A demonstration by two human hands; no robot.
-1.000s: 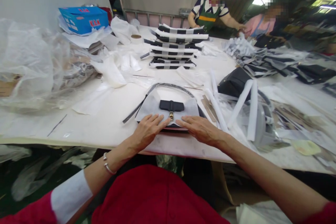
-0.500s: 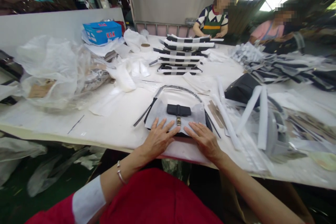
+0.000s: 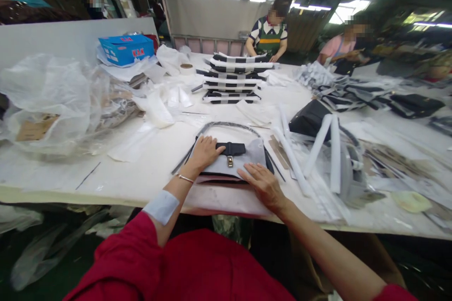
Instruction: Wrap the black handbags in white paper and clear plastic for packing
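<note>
Neither hand clenches anything; the left hand (image 3: 204, 155) and right hand (image 3: 265, 184) press flat, fingers extended, on the dark bag (image 3: 270, 163) lying near the table (image 3: 137, 169) edge. Thin whitish paper (image 3: 251, 154) covers its front beneath a smooth black tab (image 3: 238, 149) and shiny metal clasp (image 3: 230, 162); the strap (image 3: 231, 124) arches behind.

The clasp (image 3: 230, 162) looks like glossy metal, the flap (image 3: 238, 149) matt leather, the sheet (image 3: 254, 153) smooth pale paper.
</note>
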